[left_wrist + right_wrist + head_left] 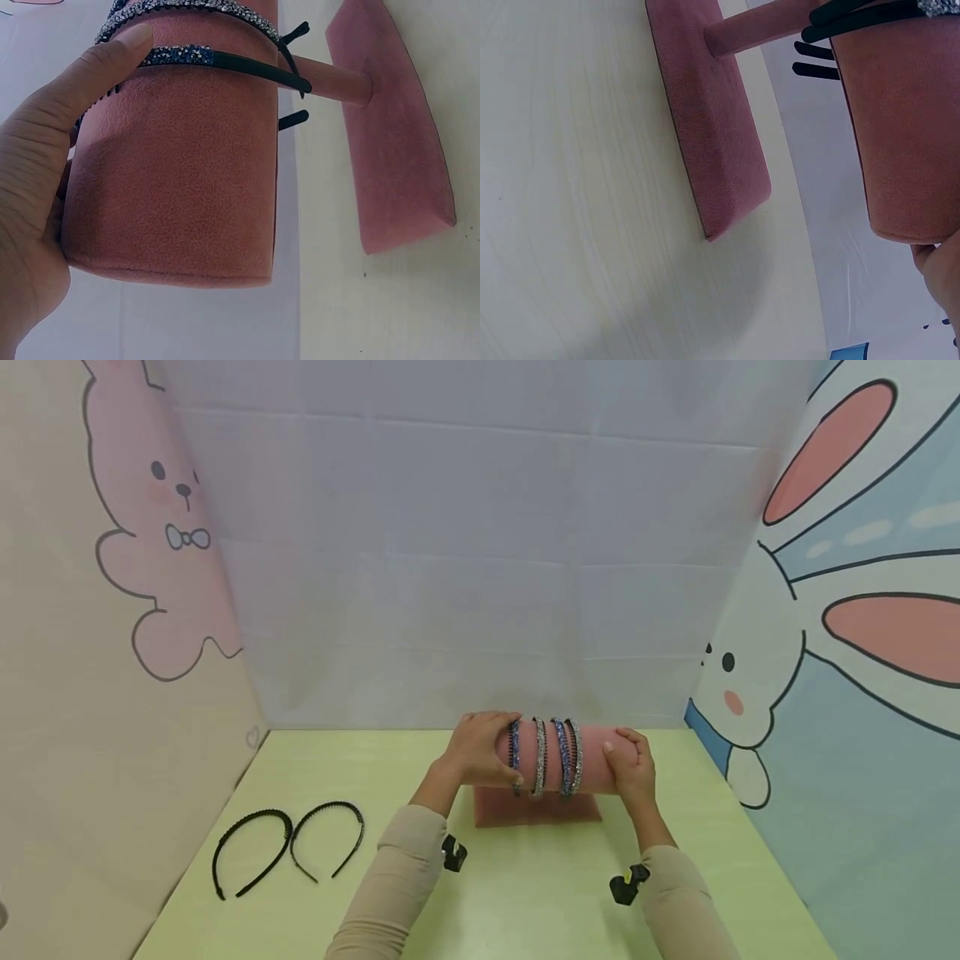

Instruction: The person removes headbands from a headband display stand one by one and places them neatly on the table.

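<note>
A pink padded roll (597, 760) lies sideways on a post above a flat pink base (537, 810). Several glittery headbands, blue and silver, are around it. My left hand (480, 750) grips the roll's left end, thumb against the leftmost blue headband (514, 747); in the left wrist view the thumb of the left hand (37, 165) rests on the blue glitter headband (180, 56). My right hand (633, 768) holds the roll's right end; only part of the right hand (943, 274) shows in the right wrist view. Black headband tips (816, 70) stick out below the roll.
Two black headbands lie side by side at the table's left, one thicker (255, 814) and one thinner (330, 804). A pale wall (480, 610) stands behind the table (525, 893), with cartoon-printed walls on both sides.
</note>
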A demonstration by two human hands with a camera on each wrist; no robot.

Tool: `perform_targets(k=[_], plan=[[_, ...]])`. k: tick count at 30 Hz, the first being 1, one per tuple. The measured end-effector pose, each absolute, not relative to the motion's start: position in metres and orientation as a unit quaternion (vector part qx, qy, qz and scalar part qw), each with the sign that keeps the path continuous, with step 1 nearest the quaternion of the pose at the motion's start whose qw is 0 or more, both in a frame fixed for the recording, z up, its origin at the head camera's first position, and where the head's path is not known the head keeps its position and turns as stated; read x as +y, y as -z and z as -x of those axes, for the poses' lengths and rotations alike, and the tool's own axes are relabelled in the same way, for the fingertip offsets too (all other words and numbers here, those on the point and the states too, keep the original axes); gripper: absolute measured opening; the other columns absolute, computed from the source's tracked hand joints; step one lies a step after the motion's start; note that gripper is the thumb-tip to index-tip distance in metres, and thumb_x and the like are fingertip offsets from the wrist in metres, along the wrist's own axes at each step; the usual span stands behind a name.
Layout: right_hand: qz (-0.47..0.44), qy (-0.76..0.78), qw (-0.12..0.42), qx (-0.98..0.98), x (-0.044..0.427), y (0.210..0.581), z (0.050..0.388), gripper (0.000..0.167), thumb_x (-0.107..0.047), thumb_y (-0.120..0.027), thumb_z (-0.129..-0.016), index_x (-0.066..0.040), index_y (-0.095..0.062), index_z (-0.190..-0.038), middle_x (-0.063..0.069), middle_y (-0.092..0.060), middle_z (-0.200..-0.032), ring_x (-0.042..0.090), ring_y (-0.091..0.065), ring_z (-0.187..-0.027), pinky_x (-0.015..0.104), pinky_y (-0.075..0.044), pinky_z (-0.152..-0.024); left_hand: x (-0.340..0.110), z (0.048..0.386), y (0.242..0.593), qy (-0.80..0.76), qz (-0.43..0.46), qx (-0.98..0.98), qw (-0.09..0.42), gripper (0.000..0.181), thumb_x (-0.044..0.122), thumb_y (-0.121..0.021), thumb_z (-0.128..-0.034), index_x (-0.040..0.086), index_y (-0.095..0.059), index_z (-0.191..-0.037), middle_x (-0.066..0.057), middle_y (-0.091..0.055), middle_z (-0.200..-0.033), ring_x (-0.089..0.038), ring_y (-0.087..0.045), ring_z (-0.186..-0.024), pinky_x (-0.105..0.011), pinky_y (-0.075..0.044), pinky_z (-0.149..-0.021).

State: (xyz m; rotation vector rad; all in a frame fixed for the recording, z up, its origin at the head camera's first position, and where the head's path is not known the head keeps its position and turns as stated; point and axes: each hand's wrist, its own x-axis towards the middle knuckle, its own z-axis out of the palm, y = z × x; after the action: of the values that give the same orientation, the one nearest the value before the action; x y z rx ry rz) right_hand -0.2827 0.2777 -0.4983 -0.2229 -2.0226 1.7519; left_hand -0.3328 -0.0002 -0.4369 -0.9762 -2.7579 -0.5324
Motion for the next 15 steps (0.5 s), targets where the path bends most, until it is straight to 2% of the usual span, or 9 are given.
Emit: perform_targets(k=[6,15], plan=[[0.083,-0.63,0.231,-0.737,0.2779,0.5021,0.2822,0.046,-0.031,-0.066,-0.086,-0.01,-0.049,-0.123,0.007,-0.047,-0.13,0.026,-0.041,-0.117,0.048,-0.033,-0.096,-0.0031,0.3302,0.4359,0.192,0.32,-0.924,0.083,0.101,0.06,-0.08,-0.0546,0.023,-0.042,-0.14,0.004,-0.047,-0.134,-0.017,-0.041,-0.122,-0.039,-0.025,-0.101],[0.077,-0.635,0.235,-0.732,0.2787,0.502,0.2841,0.043,-0.028,-0.065,-0.087,-0.009,-0.049,-0.123,0.006,-0.047,-0.128,0.023,-0.041,-0.115,0.044,-0.033,-0.094,-0.0103,0.335,0.4378,0.209,0.317,-0.921,0.086,0.1,0.058,-0.082,-0.0545,0.021,-0.043,-0.139,0.002,-0.049,-0.133,-0.018,-0.041,-0.121,-0.04,-0.024,-0.103]])
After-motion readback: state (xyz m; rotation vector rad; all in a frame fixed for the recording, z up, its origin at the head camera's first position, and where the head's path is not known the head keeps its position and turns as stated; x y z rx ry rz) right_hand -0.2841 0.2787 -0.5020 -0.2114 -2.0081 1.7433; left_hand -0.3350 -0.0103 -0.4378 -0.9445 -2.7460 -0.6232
